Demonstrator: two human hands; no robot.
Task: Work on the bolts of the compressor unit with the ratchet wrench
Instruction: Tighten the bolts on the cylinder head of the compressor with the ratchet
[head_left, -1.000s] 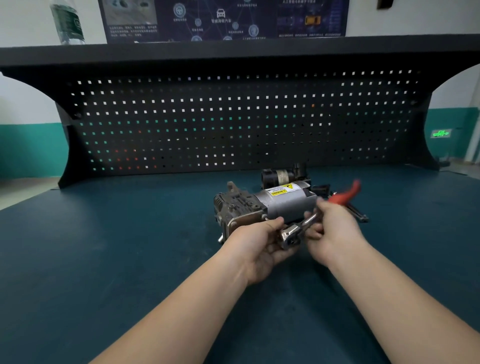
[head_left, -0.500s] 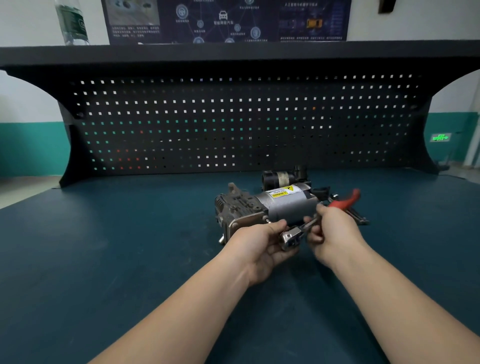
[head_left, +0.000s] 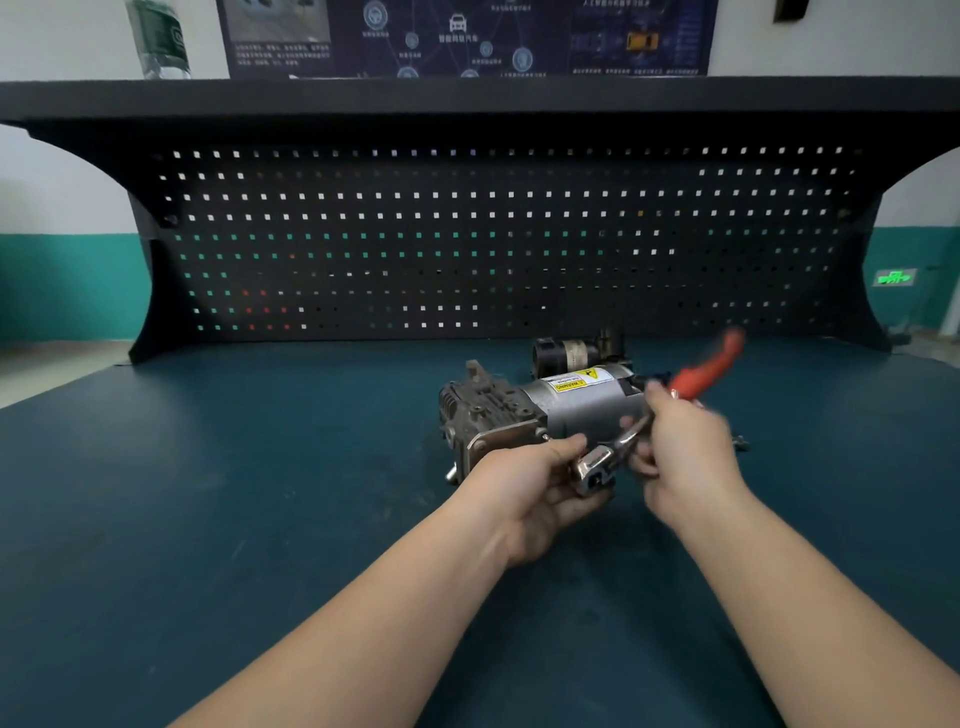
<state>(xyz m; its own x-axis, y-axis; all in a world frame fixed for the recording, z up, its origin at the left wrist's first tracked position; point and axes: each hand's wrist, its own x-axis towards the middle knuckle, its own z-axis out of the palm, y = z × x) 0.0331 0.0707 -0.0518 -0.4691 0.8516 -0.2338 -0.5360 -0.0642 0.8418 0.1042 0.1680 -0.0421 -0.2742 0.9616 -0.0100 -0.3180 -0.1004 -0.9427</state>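
Head view shows us mid-stroke on a bolt at the near face of the compressor unit (head_left: 545, 410), which lies on its side toward the middle of the desk (head_left: 208, 519), nearer the rear edge than the front. Our right hand (head_left: 680, 452) grips the ratchet wrench (head_left: 623, 441) by its shank just below the red handle (head_left: 709, 366), fingers curled round it; the handle end is blurred, so we judge it to be swinging. Our left hand (head_left: 524, 488) cups the chrome ratchet head (head_left: 595, 470), fingers and thumb wrapped about it, steadying it against the unit's near end. The bolt itself is hidden under the head and our hands, so we cannot tell how far it has turned or whether it is going in or coming out.

We judge the step in hand to be ratcheting this one bolt. The next move calls for keeping the head square and pressed on the bolt with the left hand while the right sweeps the handle back and forth, without letting the unit roll on the desk.

As for containers, the only one we see is a clear plastic bottle (head_left: 158, 39) standing on the shelf (head_left: 519, 96) above the pegboard (head_left: 467, 234), toward its left end; its contents we cannot make out.
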